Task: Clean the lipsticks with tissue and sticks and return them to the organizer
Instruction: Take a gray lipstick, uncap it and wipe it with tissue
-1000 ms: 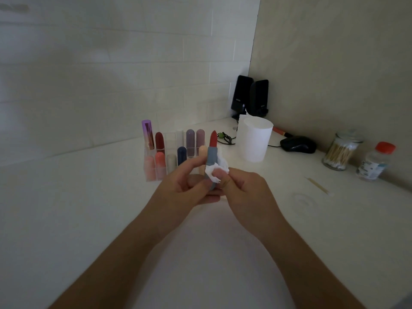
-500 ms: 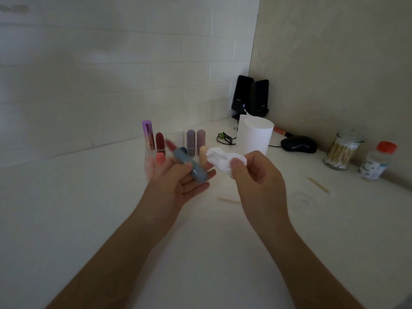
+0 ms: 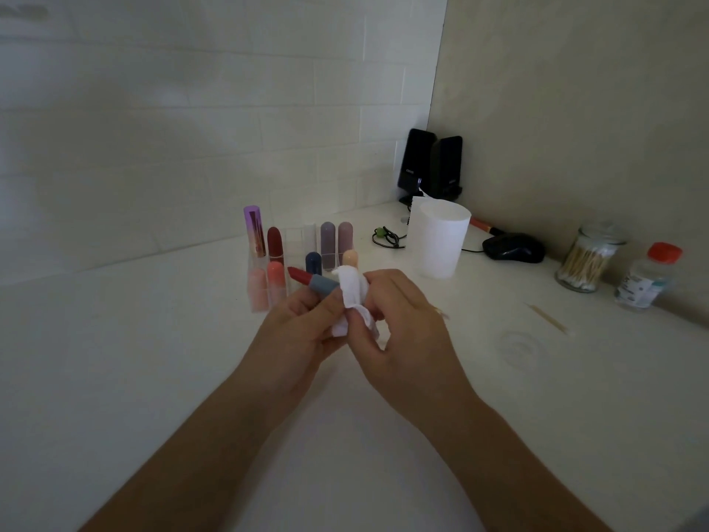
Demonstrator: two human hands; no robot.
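Lipsticks [image 3: 274,243] stand in the organizer [image 3: 296,240]; cotton swabs [image 3: 581,264] fill the glass jar [image 3: 598,240]. Left hand [image 3: 303,332] grips an uncapped red lipstick [image 3: 315,282]; right hand [image 3: 406,324] pinches tissue [image 3: 352,291] against it.

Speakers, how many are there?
2. The left speaker and the right speaker stand side by side in the far corner, behind the white cup. None looks hidden.
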